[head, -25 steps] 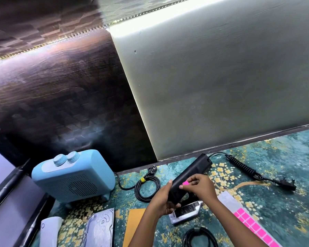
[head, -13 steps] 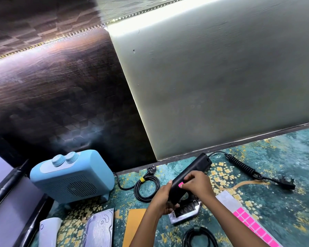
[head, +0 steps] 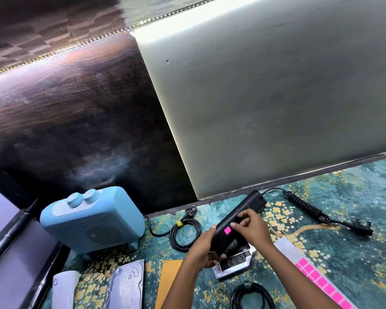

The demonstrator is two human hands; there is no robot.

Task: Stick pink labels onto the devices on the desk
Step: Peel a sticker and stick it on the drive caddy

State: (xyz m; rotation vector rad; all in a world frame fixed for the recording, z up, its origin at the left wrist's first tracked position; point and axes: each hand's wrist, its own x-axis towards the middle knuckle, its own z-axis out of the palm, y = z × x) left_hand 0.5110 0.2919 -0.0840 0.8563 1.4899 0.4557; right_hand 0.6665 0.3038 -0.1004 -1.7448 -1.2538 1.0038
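A long black device (head: 243,210) with a coiled cord is held tilted above the desk. My left hand (head: 204,248) grips its lower end. A small pink label (head: 227,230) is stuck on its side. My right hand (head: 250,226) rests on the device just right of the label, fingertips touching beside it. A strip of pink labels (head: 319,281) on white backing lies at the lower right. A blue fan heater (head: 91,221) stands at the left.
A hard drive (head: 125,286), a white device (head: 62,291) and an orange envelope (head: 168,279) lie at the front. A silver drive (head: 234,263) sits under my hands. Coiled black cables (head: 184,236), (head: 252,296) and a plug (head: 363,228) are on the teal patterned desk (head: 354,197).
My right hand pressed the pink label onto the black device and slid its fingers off, so the label now shows fully. The device stays held in my left hand.
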